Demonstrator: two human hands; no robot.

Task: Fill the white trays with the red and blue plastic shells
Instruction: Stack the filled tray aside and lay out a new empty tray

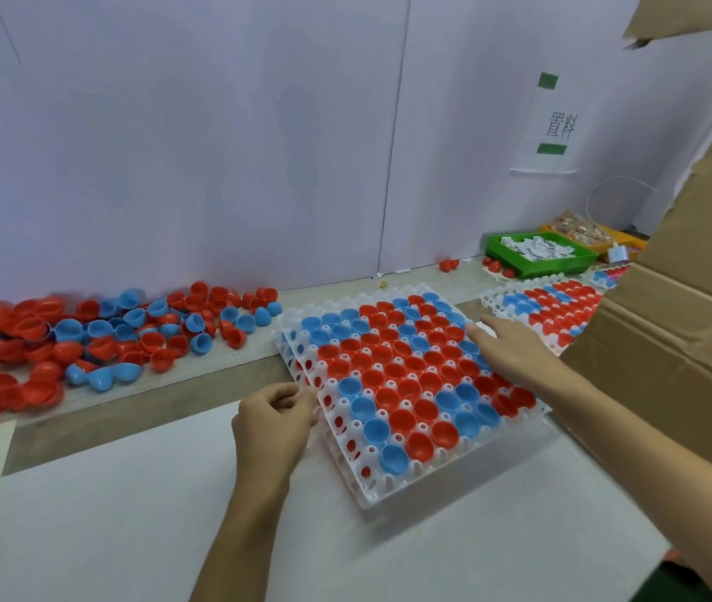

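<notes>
— Only one view?
— Only one: worn on the head, wide-angle, angled forward and down onto the desk (128, 514).
— How near?
— Close. Both forearms entering from the bottom edge, left hand (273, 417) and right hand (508, 351) near mid-frame, over the white tray (389, 493).
— Facing what?
— A white wall (215, 145) straight ahead; cardboard box (684, 319) crowding the right edge.
— Overlap with another view?
— None to compare.

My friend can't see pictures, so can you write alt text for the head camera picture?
A white tray full of red and blue shells sits on a table, stacked on another tray. The left hand pinches its left edge, and the right hand lies flat on its right side. Loose shells are heaped to the left.
</notes>
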